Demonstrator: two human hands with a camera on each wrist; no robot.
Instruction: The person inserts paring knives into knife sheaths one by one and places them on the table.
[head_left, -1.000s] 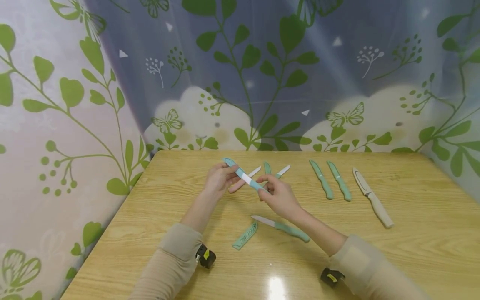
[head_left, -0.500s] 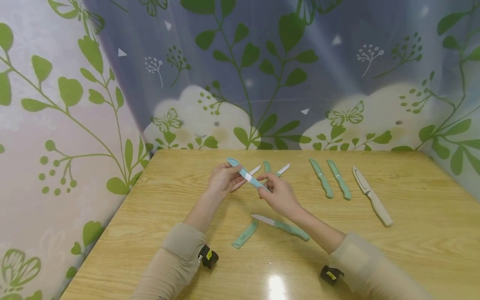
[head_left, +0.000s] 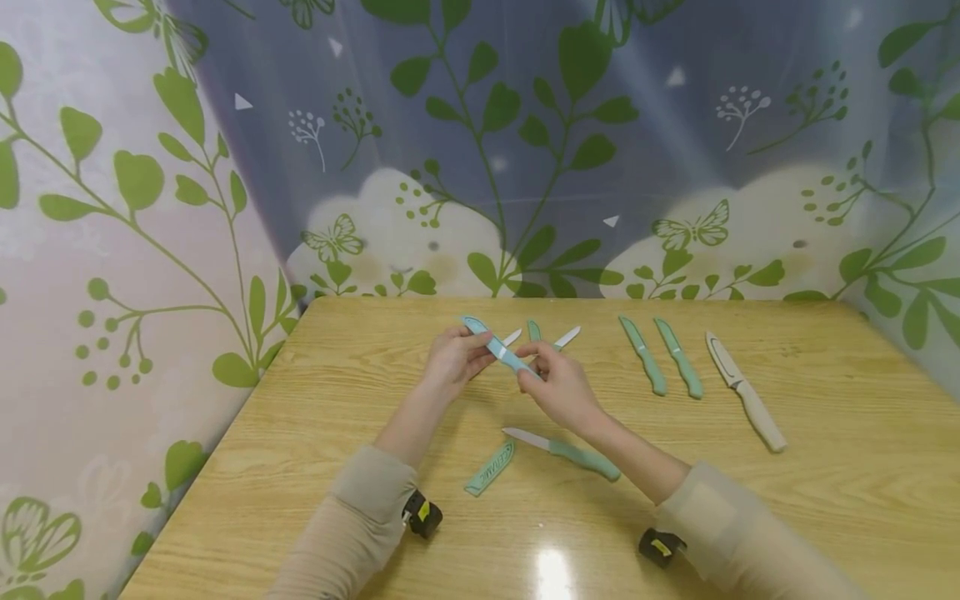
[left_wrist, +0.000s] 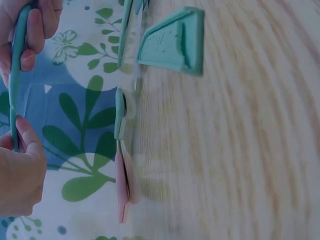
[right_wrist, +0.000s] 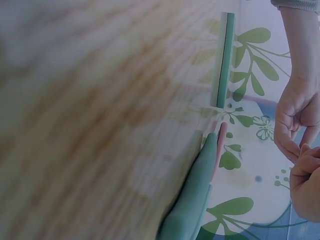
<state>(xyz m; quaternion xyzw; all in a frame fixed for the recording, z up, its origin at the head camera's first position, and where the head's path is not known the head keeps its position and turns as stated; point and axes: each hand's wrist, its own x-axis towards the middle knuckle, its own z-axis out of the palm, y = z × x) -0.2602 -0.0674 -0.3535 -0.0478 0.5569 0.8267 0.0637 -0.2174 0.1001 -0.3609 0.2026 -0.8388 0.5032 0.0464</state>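
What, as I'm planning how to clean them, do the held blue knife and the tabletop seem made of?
Blue sheath and blue handle: probably plastic, smooth, evenly colored.
Blade: white strip showing, possibly ceramic or coated metal.
Tabletop: wood or laminate, glossy; grain and bright reflection.

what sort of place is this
Likely a makeshift indoor filming corner: a leaf-print backdrop rises behind a wood-grain table bearing several knives, and black cameras are worn near the wrists.
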